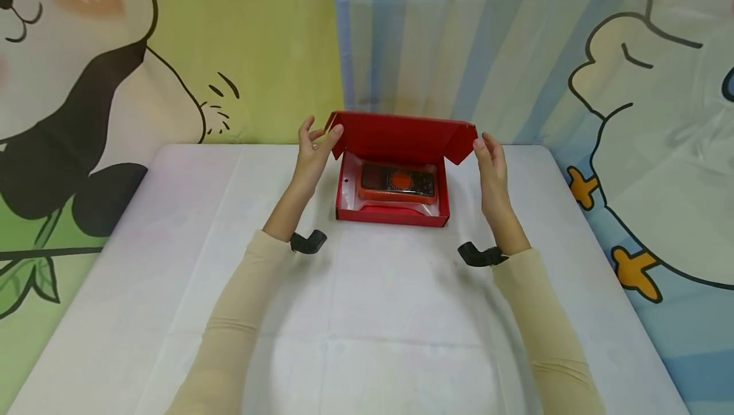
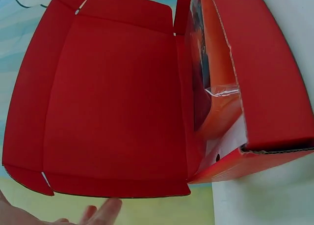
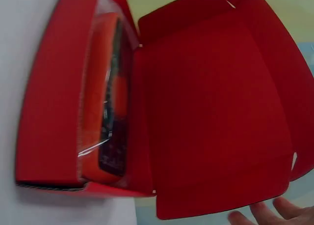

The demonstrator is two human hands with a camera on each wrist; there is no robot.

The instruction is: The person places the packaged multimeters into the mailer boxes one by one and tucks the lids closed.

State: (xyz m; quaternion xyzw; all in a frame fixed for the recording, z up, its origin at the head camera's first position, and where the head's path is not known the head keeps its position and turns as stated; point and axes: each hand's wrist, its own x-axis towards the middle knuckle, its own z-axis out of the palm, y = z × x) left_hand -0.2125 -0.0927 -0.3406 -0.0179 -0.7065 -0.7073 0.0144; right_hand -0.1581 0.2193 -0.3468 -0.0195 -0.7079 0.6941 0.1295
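Observation:
A red cardboard box [image 1: 392,216] stands on the table with its lid [image 1: 401,131] raised at the back, side flaps sticking out. Inside lies an orange multimeter [image 1: 395,182] with a round dial and dark face, wrapped in clear plastic [image 2: 223,91]. My left hand [image 1: 312,153] is at the lid's left end, thumb tip against the side flap, the other fingers loosely spread. At the opposite end my right hand [image 1: 493,169] has its fingertips right at the flap's edge [image 3: 223,208], fingers mostly straight. The underside of the multimeter is hidden.
A white cloth covers the table [image 1: 367,313]. Behind it hangs a backdrop [image 1: 275,45] with cartoon animals and stripes. Each wrist wears a black camera mount [image 1: 309,242], and both sleeves are beige.

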